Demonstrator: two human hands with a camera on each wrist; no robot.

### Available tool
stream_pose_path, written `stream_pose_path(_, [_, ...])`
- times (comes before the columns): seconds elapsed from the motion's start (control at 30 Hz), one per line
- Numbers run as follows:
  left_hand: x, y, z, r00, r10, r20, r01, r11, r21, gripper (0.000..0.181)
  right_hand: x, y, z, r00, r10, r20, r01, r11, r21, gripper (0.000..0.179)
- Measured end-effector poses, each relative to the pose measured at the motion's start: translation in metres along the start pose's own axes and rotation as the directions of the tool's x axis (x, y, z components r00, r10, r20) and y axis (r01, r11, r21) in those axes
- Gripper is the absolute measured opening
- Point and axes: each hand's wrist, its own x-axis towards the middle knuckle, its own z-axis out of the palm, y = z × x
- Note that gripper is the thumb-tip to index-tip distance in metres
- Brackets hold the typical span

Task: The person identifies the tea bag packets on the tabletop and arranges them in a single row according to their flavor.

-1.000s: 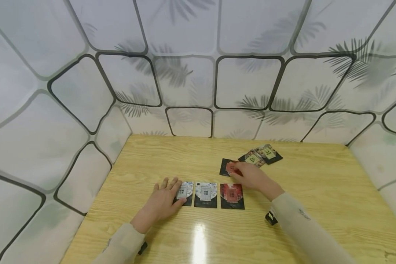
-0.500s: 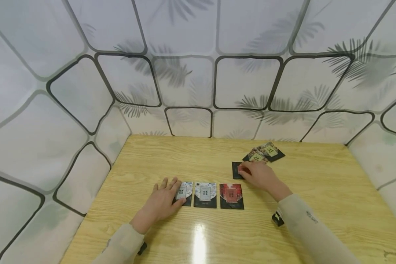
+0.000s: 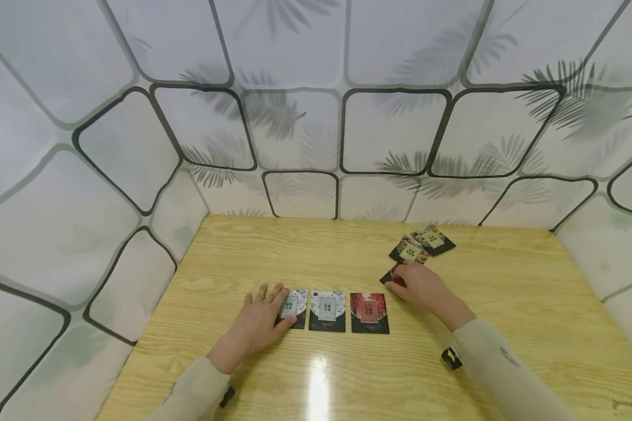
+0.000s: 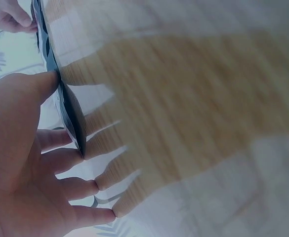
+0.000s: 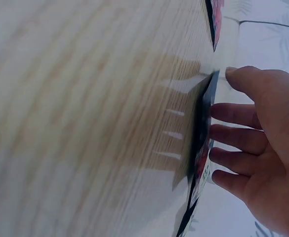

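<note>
My left hand (image 3: pixel 260 318) lies with spread fingers over a white-and-black sachet (image 3: pixel 295 304), thumb and fingertips on it in the left wrist view. Beside it lie another white-and-black sachet (image 3: pixel 327 311) and a red-and-black sachet (image 3: pixel 369 313), in a row. Farther back, my right hand (image 3: pixel 418 286) covers most of a second red-and-black sachet (image 3: pixel 387 276), which is turned at an angle. In the right wrist view its fingertips (image 5: pixel 216 132) touch the sachet's upper face, with the thumb a little apart from it. Two yellow-labelled sachets (image 3: pixel 411 251) overlap just behind this hand.
The wooden table (image 3: pixel 274 251) meets a patterned fabric wall (image 3: pixel 302 134) at the back and sides. A bright light reflection (image 3: pixel 318 389) shows on the wood at the front. Dark wrist-worn devices (image 3: pixel 451 358) show below both sleeves.
My right hand has slid the red sachet rightward and turned it toward the yellow-labelled pair, which has shifted slightly right. My left hand and the row in front stay as they were.
</note>
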Motion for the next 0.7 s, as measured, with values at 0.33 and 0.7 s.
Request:
stream_pose_path(0.33, [0.000, 0.000, 0.000, 1.000, -0.009, 0.013, 0.009, 1.000, -0.005, 0.071, -0.020, 0.000, -0.004, 0.998, -0.028, -0.060, 0.031, 0.998, 0.050, 0.021])
stream_pose_path(0.7, [0.000, 0.000, 0.000, 1.000, -0.008, 0.009, 0.008, 1.000, -0.005, 0.072, -0.035, 0.005, 0.006, 0.997, 0.077, -0.026, -0.076, 0.996, 0.048, 0.052])
